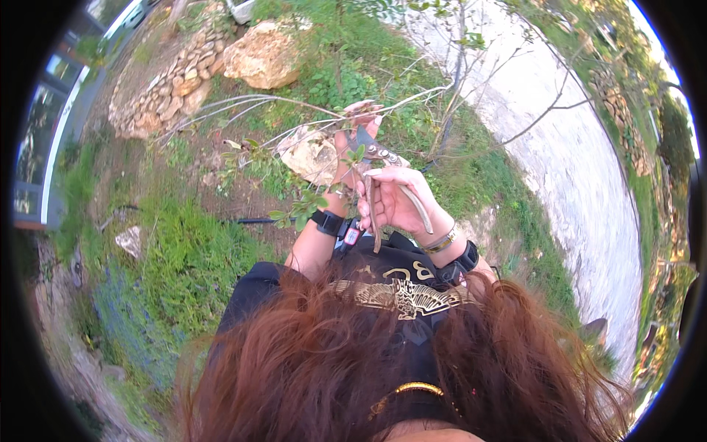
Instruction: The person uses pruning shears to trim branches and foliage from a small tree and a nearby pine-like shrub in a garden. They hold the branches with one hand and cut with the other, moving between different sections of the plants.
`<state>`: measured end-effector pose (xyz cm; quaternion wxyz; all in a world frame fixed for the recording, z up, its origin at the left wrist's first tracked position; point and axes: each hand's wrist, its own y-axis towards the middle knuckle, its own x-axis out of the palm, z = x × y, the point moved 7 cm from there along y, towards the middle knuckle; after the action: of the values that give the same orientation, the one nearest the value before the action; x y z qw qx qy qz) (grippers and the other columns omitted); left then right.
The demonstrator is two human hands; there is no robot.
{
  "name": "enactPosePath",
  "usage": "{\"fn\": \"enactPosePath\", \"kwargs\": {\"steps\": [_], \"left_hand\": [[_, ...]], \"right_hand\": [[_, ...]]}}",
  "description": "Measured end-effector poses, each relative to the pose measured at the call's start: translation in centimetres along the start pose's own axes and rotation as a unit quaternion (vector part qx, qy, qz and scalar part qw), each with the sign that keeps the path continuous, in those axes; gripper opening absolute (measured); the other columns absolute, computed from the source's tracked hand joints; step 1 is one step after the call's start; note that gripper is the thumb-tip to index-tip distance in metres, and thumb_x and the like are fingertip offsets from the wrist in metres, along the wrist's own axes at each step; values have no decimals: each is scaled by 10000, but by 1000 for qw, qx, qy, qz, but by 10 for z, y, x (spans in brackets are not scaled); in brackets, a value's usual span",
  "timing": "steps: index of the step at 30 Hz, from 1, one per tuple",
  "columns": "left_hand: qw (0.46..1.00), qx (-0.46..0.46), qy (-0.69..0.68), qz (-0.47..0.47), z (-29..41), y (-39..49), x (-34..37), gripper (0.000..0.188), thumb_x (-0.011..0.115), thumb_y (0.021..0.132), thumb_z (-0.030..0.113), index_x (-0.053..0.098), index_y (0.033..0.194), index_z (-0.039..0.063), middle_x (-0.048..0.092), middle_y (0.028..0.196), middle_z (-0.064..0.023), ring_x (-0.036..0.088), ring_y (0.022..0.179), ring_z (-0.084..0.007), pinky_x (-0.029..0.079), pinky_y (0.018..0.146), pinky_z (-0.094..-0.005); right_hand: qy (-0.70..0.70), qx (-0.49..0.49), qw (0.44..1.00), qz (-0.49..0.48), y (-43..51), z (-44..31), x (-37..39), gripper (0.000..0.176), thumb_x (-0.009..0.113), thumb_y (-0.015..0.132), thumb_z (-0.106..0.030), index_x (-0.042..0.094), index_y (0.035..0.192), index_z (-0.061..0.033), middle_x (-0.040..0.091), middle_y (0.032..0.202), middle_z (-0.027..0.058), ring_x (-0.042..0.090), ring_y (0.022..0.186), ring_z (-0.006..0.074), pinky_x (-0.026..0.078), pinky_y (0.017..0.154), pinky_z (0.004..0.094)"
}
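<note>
My left hand reaches up to a thin bare branch of a small tree, and its fingers close around it. In my right hand is a pair of pruning shears with worn brownish handles spread apart. The dark blade of the shears points up and left, close to my left fingers. Whether the blade touches wood is hard to tell. A leafy twig hangs in front of my left wrist, and part of the left palm is hidden behind leaves and the shears.
A pale rock lies on the ground behind my left hand. Farther out are a large boulder and a dry-stone wall. A pale path curves along the right. A dark hose crosses the soil, beside green plants.
</note>
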<state>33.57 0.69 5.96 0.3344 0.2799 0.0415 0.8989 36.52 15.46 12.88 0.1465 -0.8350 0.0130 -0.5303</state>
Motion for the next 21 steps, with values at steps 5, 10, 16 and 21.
{"fn": "enactPosePath", "kwargs": {"steps": [5, 10, 16, 21], "left_hand": [[994, 57, 94, 6, 12, -7, 12, 409, 673, 928, -16, 551, 1313, 45, 674, 1205, -97, 644, 1080, -158, 533, 926, -295], [996, 25, 77, -24, 12, 8, 11, 468, 695, 901, -38, 514, 1329, 19, 677, 1200, -148, 663, 1041, -180, 553, 916, -286], [992, 56, 112, -32, 20, 9, 24, 454, 665, 910, -57, 491, 1324, 6, 663, 1186, -150, 670, 1021, -194, 551, 929, -297], [997, -46, -57, -31, 20, 14, 33, 328, 601, 984, 37, 521, 1296, -23, 655, 1217, -139, 651, 1065, -193, 536, 958, -321]], "right_hand": [[-19, 6, 999, 29, -2, 0, -2, 330, 574, 951, -327, 623, 985, -2, 703, 811, 148, 721, 691, 296, 621, 700, 427], [-130, -87, 984, 88, -10, -5, 1, 279, 608, 950, -300, 602, 900, -25, 680, 703, 136, 702, 574, 282, 612, 527, 392], [-185, -131, 971, 75, -26, -5, -1, 286, 607, 966, -261, 553, 1126, -30, 692, 758, 124, 702, 603, 229, 599, 542, 344], [-215, -138, 965, 51, -40, -10, -2, 286, 614, 968, -254, 578, 1118, -13, 698, 774, 115, 716, 642, 225, 590, 573, 314]]}}
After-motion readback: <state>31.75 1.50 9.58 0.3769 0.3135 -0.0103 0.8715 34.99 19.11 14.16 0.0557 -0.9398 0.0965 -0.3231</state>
